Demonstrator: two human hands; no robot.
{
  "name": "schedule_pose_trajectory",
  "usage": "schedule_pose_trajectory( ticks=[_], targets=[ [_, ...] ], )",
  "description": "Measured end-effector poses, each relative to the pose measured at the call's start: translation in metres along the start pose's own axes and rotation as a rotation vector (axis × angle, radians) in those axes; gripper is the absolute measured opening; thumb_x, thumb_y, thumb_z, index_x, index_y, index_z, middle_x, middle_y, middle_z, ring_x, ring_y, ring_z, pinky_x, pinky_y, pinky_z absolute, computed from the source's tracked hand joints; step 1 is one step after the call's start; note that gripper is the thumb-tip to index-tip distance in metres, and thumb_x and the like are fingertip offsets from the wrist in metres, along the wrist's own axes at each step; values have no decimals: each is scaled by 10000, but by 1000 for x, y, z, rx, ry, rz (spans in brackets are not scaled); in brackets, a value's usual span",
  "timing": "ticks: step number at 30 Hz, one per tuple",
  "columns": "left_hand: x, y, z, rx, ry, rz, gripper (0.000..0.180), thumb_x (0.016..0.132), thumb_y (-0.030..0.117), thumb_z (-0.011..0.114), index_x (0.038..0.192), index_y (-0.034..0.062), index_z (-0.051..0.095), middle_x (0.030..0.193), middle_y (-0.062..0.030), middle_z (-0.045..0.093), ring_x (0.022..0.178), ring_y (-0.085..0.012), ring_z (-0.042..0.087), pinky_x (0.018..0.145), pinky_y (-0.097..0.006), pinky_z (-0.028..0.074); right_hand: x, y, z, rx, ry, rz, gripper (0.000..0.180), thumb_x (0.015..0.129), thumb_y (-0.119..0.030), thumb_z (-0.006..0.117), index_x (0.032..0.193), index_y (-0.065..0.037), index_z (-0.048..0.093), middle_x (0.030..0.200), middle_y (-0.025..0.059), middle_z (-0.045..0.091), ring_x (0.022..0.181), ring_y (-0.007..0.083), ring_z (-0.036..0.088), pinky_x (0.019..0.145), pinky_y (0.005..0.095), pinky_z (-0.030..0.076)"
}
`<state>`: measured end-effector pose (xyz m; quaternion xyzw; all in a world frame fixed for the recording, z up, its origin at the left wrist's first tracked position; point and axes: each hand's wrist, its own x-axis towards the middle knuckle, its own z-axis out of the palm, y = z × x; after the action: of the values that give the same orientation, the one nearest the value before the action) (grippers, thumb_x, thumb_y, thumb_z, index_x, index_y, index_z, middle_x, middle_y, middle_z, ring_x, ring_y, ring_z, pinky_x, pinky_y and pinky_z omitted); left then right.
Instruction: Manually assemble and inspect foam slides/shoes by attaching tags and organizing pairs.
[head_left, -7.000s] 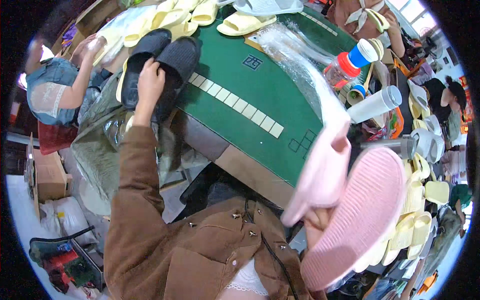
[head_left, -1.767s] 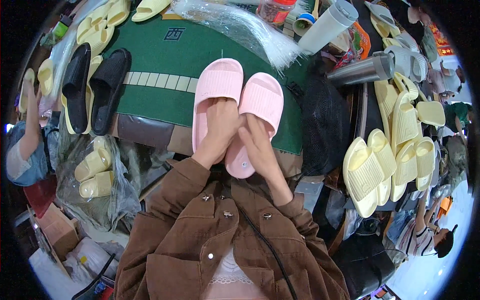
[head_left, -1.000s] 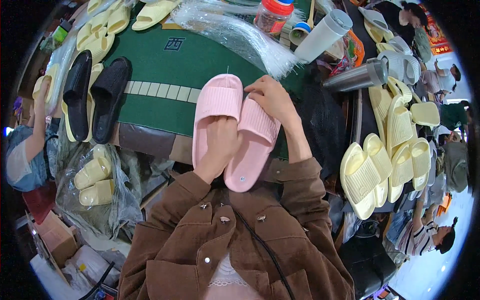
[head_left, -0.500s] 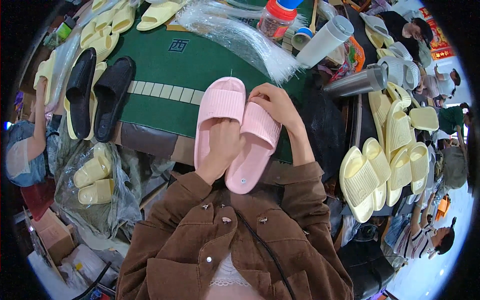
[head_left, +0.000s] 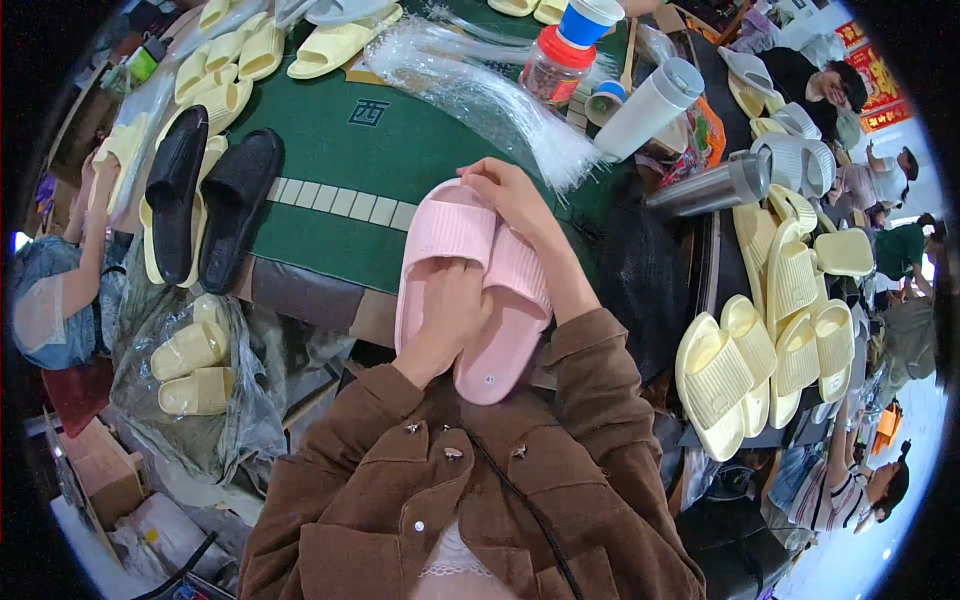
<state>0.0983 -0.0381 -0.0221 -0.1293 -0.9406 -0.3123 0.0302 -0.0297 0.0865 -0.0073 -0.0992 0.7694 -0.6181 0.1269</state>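
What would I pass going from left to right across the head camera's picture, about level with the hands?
Pair of black slippers → pink slippers, held by the left hand and the right hand → steel flask → heap of pale yellow slippers.

Green bench [head_left: 330,190] lies free at 11 o'clock; black slippers [head_left: 210,205] block 9, plastic bags [head_left: 490,95] block 12.

Two pink slippers [head_left: 470,285] are held together, overlapped, toes pointed toward 12 o'clock, over the green table's [head_left: 340,190] near edge.
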Motion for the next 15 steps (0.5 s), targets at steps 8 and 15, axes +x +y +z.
schedule_pose_trajectory(
  ticks=[8,15],
  targets=[
    [2,4,-17,-13,-6,54,310,741,163,634,950,-60,583,912,-234,597,813,-404,590,728,-478,475,-17,-16,-5,-32,200,-69,163,930,-128,554,991,10,615,948,62,663,832,126,614,711,239,481],
    [-12,19,-80,-225,117,170,267,828,195,632,1031,25,588,995,-131,614,777,-318,619,683,-403,504,-59,-37,-3,129,331,-167,129,962,-85,507,982,11,591,949,74,646,868,124,637,686,235,509]
  ],
)
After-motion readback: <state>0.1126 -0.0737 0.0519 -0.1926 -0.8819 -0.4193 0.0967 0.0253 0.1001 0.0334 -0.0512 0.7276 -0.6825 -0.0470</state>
